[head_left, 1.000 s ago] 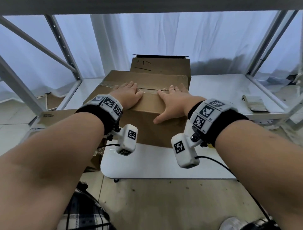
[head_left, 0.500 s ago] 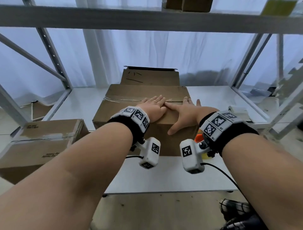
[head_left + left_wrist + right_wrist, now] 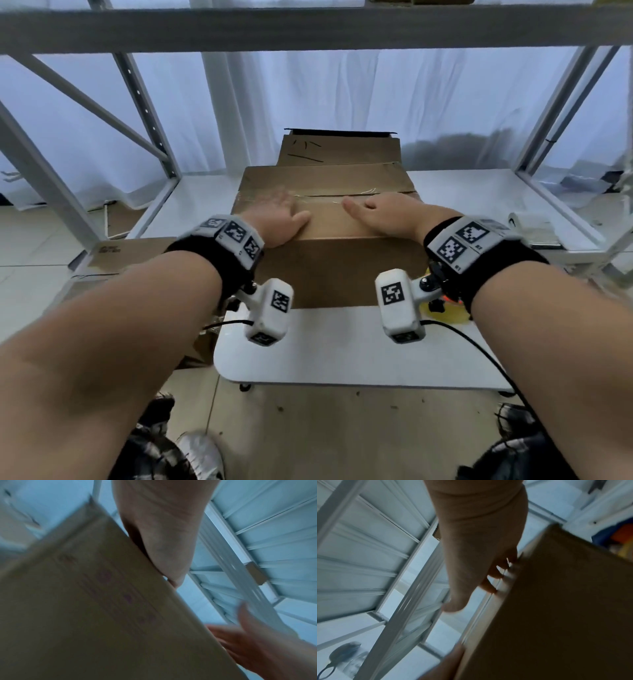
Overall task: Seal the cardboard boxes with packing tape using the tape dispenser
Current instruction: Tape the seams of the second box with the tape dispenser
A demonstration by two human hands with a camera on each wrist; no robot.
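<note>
Evidently the step in hand is pressing tape down along the top seam of the cardboard box (image 3: 329, 219), which sits at centre frame on the white counter (image 3: 342, 342). Left hand (image 3: 279, 219) and right hand (image 3: 387, 214) both lie flat on the lid, fingers extended, grasping nothing. The tape dispenser (image 3: 445, 308), mostly hidden at the box's lower right, probably must be picked up next for another box.
</note>
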